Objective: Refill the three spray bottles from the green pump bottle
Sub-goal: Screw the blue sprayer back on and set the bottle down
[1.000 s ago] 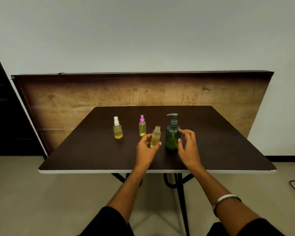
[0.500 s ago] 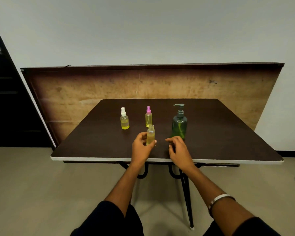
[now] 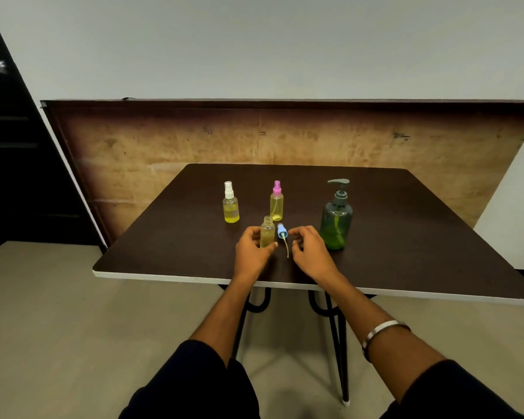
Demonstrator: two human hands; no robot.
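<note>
My left hand [image 3: 251, 252] grips an uncapped small spray bottle [image 3: 267, 232] that stands upright on the dark table [image 3: 406, 252]. Just right of it lies its blue spray head [image 3: 282, 232] with a thin dip tube trailing toward me. My right hand [image 3: 310, 249] hovers beside that spray head with loosely curled fingers, holding nothing. The green pump bottle [image 3: 336, 219] stands to the right of my right hand. Further back stand a white-capped spray bottle [image 3: 231, 204] and a pink-capped spray bottle [image 3: 276, 202], both with yellow liquid.
A brown board [image 3: 285, 140] leans against the wall behind the table. A dark doorway [image 3: 12, 176] is at the left. The table's white front edge [image 3: 194, 279] is close to my wrists.
My right hand left the green pump bottle and came toward me beside the small bottle. The blue spray head now lies on the table. The camera view shifted left.
</note>
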